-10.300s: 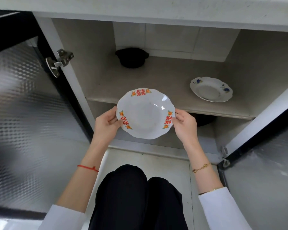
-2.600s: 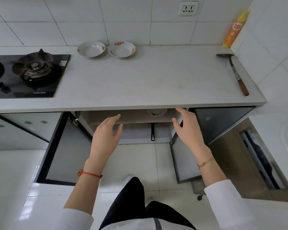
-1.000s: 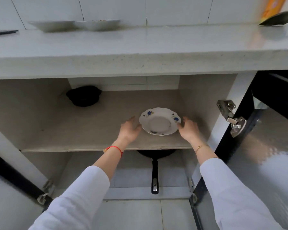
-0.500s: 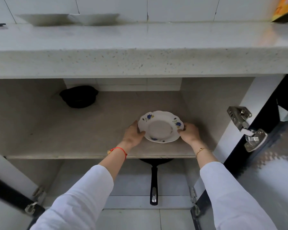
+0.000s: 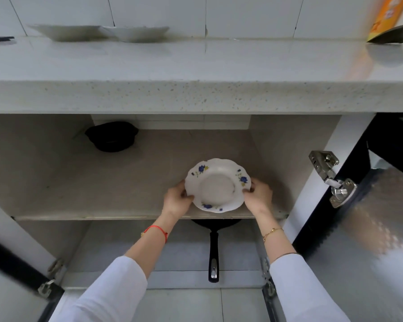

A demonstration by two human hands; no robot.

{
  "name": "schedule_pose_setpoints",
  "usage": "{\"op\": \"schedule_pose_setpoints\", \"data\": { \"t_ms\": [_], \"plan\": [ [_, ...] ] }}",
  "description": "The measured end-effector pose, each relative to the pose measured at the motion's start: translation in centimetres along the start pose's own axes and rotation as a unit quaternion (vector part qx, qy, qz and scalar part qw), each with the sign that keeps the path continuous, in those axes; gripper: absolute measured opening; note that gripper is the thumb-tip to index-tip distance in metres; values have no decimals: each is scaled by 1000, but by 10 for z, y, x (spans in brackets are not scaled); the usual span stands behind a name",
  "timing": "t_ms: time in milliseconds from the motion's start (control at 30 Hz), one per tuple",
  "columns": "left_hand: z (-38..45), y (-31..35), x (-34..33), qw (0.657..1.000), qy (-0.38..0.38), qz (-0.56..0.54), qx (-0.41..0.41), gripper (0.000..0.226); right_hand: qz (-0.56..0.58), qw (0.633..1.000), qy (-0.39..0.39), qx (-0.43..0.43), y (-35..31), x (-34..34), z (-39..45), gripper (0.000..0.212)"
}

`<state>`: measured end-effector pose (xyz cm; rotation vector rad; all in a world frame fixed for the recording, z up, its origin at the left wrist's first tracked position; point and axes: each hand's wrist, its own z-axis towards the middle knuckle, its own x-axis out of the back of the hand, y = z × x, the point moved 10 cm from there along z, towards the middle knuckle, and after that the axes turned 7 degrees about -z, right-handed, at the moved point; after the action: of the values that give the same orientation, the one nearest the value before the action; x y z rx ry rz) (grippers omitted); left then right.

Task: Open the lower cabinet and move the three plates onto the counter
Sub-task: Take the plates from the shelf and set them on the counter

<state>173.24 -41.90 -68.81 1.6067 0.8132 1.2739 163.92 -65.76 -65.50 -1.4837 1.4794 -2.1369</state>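
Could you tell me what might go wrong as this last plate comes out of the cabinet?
The blue-flowered plate is held only by its scalloped rim, left hand and right hand on opposite edges, so it might slip. Lifting it could knock it against the counter edge overhanging the shelf. The open door's hinge juts close by the right arm.

Even, diffuse daylight-white light fills the scene; its source stays out of view. The counter (image 5: 196, 63) top is bright and carries a soft orange reflection beneath the yellow bottle (image 5: 386, 17), which is smeared by motion blur at the upper right corner. The cabinet interior (image 5: 56, 170) is dimmer, shaded under the counter edge, and the black pot (image 5: 112, 137) at the back loses detail. The textured metal door (image 5: 377, 240) on the right shows patchy glare and streaking. Straight lines bow from wide-angle distortion, and both lower corners are soft. The centre is reasonably sharp.
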Motion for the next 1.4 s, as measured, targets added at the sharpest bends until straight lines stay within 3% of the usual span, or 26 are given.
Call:
{"op": "schedule_pose_setpoints", "data": {
  "t_ms": [367,600,1033,1400],
  "plan": [
    [-100,13,73,989,53,-128,-42,53,55,996,-17,75,-41,7,-84,24],
    [-136,15,92,985,71,-142,-63,65,66,993,-39,84,-45,-1,-110,30],
    [-133,0,113,975,99,-197,-9,68,95,993,-56,41,-46,-22,-110,36],
    [-201,47,158,976,84,-189,73,67,24,991,-118,-48,-92,16,-169,35]
  ]
}}
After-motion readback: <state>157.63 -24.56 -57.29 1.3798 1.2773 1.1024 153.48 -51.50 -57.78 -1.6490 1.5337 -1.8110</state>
